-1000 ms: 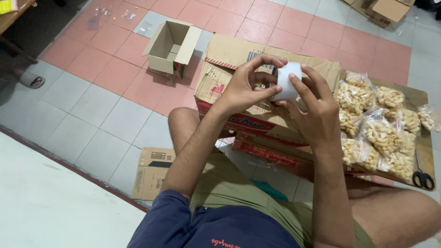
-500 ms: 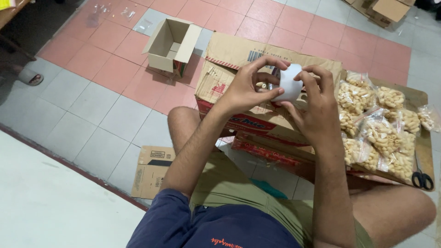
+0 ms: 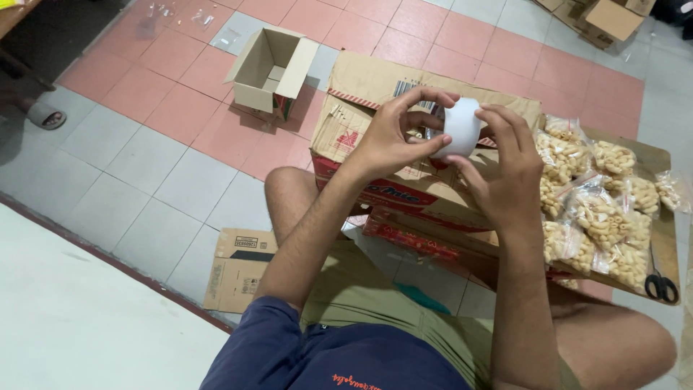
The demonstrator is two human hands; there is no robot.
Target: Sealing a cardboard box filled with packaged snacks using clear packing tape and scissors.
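Note:
Both hands hold a white roll of tape (image 3: 460, 126) up in front of me, above a closed brown cardboard carton (image 3: 361, 108). My left hand (image 3: 393, 141) grips the roll's left side, thumb and fingers curled round its edge. My right hand (image 3: 505, 173) cups it from the right and below, fingers spread along its side. I sit on the tiled floor with my bare knees on either side of the carton.
Several clear bags of pale puffed snacks (image 3: 599, 209) lie on flattened cardboard at the right, with black scissors (image 3: 660, 285) near its front edge. A small open box (image 3: 271, 68) stands at the back left. A flattened box (image 3: 242, 271) lies by my left knee.
The roll has turned slightly in my hands and my left fingers have shifted along its rim. Everything else stays put.

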